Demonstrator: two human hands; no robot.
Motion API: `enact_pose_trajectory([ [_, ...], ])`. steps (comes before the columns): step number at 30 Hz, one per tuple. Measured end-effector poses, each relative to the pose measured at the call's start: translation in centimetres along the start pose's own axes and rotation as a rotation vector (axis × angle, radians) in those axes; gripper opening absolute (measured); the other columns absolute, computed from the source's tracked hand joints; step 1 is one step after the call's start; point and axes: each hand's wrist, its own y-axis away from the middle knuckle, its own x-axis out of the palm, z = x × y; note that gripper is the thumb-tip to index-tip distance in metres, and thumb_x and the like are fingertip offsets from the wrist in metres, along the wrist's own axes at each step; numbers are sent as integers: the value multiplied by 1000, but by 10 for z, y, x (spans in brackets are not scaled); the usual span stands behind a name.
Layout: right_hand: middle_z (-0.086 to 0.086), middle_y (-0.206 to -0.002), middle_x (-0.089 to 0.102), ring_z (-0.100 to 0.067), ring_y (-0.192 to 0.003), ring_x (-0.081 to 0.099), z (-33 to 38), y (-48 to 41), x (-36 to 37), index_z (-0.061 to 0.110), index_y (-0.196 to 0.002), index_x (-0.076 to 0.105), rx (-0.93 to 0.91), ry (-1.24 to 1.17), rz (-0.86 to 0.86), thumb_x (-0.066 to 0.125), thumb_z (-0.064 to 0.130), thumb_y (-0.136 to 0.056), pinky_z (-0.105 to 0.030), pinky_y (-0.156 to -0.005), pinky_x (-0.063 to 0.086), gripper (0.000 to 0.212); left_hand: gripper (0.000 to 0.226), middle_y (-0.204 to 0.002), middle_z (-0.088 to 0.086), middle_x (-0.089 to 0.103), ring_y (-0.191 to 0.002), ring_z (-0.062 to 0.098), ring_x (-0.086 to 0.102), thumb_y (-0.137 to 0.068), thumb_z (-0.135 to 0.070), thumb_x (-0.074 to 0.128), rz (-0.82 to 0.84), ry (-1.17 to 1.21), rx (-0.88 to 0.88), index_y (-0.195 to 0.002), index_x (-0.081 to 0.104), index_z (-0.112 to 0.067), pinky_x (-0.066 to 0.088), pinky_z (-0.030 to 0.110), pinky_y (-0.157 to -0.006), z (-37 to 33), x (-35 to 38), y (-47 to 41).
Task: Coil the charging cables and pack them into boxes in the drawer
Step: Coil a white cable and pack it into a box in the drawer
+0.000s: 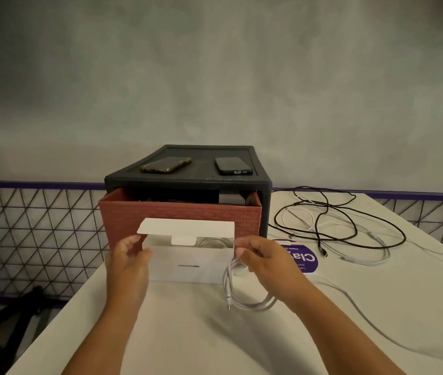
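Right hand [265, 257] is pinching the coiled white cable [258, 307] just beside the right end of the open box [188, 263]. The box lies crosswise and the left hand [128, 262] grips its left end, so I'd guess the coil goes in leftward.

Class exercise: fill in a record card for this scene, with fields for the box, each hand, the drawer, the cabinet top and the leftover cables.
box: white box, flap up, on the table in front of the drawer
left hand: left hand grips the box's left end
right hand: right hand holds a white coil by the box's right end
drawer: reddish drawer, pulled out of a dark cabinet
cabinet top: two phones, lying flat
loose cables: black and white loose cables, tangled on the table at right
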Motion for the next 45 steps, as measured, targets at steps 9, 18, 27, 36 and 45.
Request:
enact_pose_trajectory([
  [9,-5,-102,64,-16,-94,58,-15,-2,15,33,-133,48,-48,159,60,45,29,-97,-28,-87,45,36,18,-123,3,51,-103,22,50,-90,-13,53,212,-165,18,-102,53,-26,38,32,-84,9,3,1],
  [18,4,-98,60,-13,-87,54,-12,-4,9,19,-109,56,-11,298,14,41,29,-98,-26,-76,43,21,23,-118,1,55,-109,19,52,-89,-11,57,292,-96,85,-106,59,-25,36,29,-88,2,6,15],
  [27,9,-66,53,-8,-63,47,2,-1,-31,22,-79,62,21,229,252,51,24,-93,-23,-62,40,18,55,-105,6,64,-89,21,63,-87,6,52,451,109,-50,-108,52,-45,49,32,-70,-11,-5,15],
  [36,9,-54,58,-1,-49,45,44,18,-74,19,-65,60,-291,-120,-288,73,29,-72,-12,-46,37,18,51,-85,-3,71,-77,9,67,-84,5,55,535,261,-18,-117,51,-35,54,19,-63,-29,1,34],
  [45,14,-59,58,-7,-62,53,56,30,-63,24,-69,67,-656,396,-230,70,36,-70,-17,-52,39,13,63,-90,-15,72,-85,4,68,-72,-3,70,772,237,-14,-121,48,-36,52,17,-66,-29,20,67],
])
